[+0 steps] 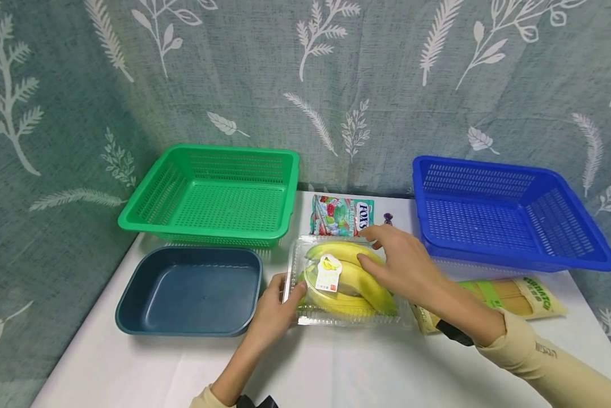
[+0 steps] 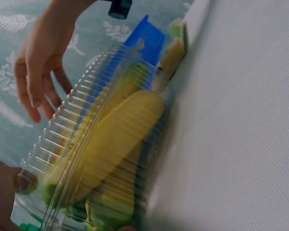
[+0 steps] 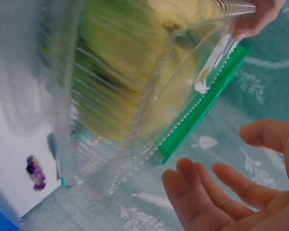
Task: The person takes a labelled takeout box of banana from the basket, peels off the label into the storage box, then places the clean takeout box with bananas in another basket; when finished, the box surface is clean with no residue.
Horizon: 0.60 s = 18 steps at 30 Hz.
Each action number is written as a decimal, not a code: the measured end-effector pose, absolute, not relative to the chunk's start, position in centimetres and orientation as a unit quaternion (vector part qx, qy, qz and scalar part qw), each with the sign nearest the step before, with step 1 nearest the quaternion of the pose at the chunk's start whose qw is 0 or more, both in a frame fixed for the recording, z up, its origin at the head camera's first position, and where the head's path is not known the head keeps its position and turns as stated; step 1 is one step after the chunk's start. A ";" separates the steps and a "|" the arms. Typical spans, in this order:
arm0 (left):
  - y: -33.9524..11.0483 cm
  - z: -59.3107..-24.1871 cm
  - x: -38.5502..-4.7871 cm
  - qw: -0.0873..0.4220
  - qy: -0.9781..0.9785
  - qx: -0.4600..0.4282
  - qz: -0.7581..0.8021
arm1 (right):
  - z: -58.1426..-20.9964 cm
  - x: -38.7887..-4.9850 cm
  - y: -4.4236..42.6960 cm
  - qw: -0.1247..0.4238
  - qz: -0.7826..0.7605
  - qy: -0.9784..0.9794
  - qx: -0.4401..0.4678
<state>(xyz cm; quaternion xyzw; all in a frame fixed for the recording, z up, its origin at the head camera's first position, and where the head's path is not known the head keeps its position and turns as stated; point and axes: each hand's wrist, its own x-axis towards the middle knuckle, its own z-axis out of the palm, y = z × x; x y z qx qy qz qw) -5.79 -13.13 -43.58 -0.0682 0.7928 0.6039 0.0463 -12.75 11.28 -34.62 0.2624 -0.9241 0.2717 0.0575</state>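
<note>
Container of bananas, long axis left to right, clamped at its left end by the left hand, just below and left of the right hand, empty with fingers apart. Left fingertips mostly hidden; contact with the tabletop hard to tell.

Bananas are yellow, the curtain teal, white-leafed.

Right hand beside a clear, ridged plastic box of yellow-green bananas; purple-wrapped candy on white worktop.
</note>
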 end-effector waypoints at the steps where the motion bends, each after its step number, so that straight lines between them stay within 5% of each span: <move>1: -13.1 -43.6 -5.8 0.046 0.794 -0.069 0.603 | -34.6 -12.8 11.1 0.052 0.273 -0.923 0.266; 18: -13.1 -43.8 -5.9 0.037 0.798 -0.075 0.597 | -34.3 -14.6 7.9 -0.068 0.259 -0.908 0.323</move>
